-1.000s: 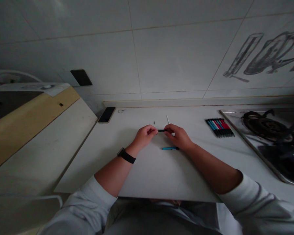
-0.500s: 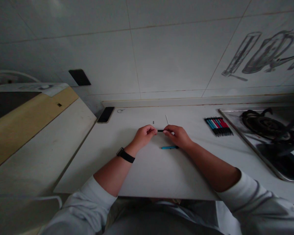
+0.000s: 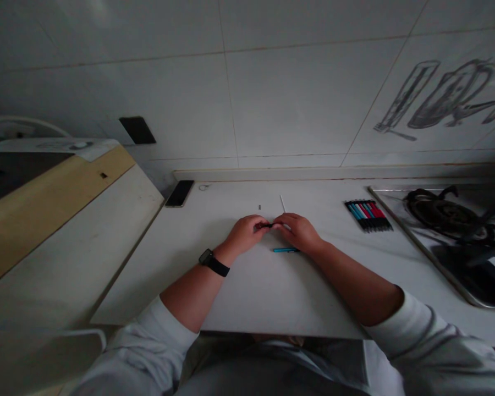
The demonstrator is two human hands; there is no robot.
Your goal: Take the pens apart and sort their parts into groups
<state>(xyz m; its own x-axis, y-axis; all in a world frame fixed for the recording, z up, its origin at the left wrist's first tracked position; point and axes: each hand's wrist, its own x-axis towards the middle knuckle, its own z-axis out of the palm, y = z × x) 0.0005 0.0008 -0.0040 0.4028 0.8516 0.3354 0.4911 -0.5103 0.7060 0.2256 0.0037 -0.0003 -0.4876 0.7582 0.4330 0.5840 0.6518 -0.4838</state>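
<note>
Pinching a short black pen part (image 3: 267, 225) between closed fingertips of left hand (image 3: 244, 235) and right hand (image 3: 299, 232), long axis lying left to right, just above the counter (image 3: 251, 286). Beside the right hand, nearer it: blue pen barrel (image 3: 284, 250).

Mid-counter (image 3: 251, 286), left hand (image 3: 243, 235) and right hand (image 3: 299, 232) meet fingertip to fingertip, pinching a short black pen piece (image 3: 266, 225); blue pen barrel (image 3: 282, 250) just near of the right hand, row of pens (image 3: 369, 214) right beside the gas burner (image 3: 441, 212), phone (image 3: 180, 193) far left.
</note>
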